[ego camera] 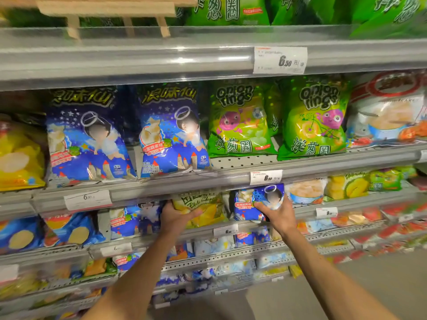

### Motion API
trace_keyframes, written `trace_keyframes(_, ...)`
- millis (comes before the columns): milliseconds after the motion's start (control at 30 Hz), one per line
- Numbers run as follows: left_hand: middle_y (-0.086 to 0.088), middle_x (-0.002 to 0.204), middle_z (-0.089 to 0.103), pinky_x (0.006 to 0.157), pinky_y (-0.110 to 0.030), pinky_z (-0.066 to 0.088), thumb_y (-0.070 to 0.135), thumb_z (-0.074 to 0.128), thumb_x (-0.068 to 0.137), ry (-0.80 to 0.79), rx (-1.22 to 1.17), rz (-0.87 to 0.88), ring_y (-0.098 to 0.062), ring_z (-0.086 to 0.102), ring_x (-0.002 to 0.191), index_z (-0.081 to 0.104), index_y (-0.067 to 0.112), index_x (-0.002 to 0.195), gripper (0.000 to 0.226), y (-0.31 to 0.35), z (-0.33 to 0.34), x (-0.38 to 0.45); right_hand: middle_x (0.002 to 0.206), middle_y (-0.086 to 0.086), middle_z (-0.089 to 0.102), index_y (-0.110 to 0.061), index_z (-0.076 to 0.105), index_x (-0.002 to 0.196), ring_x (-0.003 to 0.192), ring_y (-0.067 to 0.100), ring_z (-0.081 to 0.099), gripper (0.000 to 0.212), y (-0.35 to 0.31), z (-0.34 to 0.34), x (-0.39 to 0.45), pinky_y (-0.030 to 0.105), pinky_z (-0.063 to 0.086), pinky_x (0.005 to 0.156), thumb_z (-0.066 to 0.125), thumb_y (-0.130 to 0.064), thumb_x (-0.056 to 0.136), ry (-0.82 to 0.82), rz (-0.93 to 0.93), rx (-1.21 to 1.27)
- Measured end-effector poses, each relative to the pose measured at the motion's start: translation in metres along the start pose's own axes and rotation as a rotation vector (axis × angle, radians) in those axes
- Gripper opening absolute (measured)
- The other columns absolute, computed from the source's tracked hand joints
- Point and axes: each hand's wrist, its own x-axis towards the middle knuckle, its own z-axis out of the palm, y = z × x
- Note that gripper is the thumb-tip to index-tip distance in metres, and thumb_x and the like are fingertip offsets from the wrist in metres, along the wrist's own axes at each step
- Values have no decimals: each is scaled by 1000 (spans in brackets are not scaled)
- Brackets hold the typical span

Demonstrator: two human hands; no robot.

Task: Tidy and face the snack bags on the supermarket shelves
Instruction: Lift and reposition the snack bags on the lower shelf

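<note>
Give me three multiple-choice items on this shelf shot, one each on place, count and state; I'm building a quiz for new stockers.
1. Where is the yellow potato chips bag?
A. top shelf
B. shelf under the onion rings
C. floor

2. How many green onion rings bags front the middle shelf?
A. two
B. five
C. none

3. What is the right hand doing?
A. hanging idle
B. gripping a blue bag
C. holding a price tag

Answers: 1 B, the left hand holds it there; 2 A, two stand side by side; 3 B, fingers curl round it.

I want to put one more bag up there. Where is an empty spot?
Bare shelf shows in front of the left onion rings bag, beside the right blue bag. The row where both hands work is packed.
</note>
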Motion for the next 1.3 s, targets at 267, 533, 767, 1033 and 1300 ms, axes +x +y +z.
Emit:
trace_keyframes(267, 16, 55, 55, 49, -16, 38, 36, 98, 52, -11, -24, -33, -3, 55, 59, 51, 23, 73, 53, 22, 34, -12, 111, 6, 72, -13, 56, 125, 105, 29, 69, 66, 28, -70, -3, 50, 56, 96, 93, -22, 71, 19, 49, 55)
trace_keyframes(533, 2, 81, 58, 73, -29, 42, 36, 98, 54, -45, 3, -53, -24, 60, 87, 57, 9, 99, 66, 50, 110, -24, 109, 5, 76, -13, 62, 123, 101, 26, 73, 61, 64, -145, -5, 54, 57, 94, 93, -20, 70, -6, 78, 31)
trace_keyframes(767, -18, 109, 67, 83, -34, 48, 38, 96, 57, -130, 52, -107, -30, 62, 105, 57, 8, 101, 66, 64, 160, -25, 107, -3, 78, -16, 61, 124, 99, 18, 74, 65, 77, -179, -2, 44, 59, 90, 92, -19, 66, -44, 68, 65)
trace_keyframes(1033, -10, 93, 75, 94, -49, 53, 62, 88, 48, -172, 158, -103, -33, 69, 96, 68, 19, 76, 56, 54, 177, -19, 102, -4, 79, -11, 65, 122, 94, 11, 75, 59, 88, -193, 0, 20, 57, 77, 92, -11, 70, -84, 60, 45)
trace_keyframes(1300, -16, 137, 53, 106, -44, 42, 44, 82, 77, -245, 280, -42, -35, 50, 128, 46, 11, 122, 66, 55, 183, -32, 105, -1, 78, -14, 65, 121, 99, 19, 75, 61, 83, -184, -21, 38, 60, 87, 94, -18, 68, -91, 74, 51)
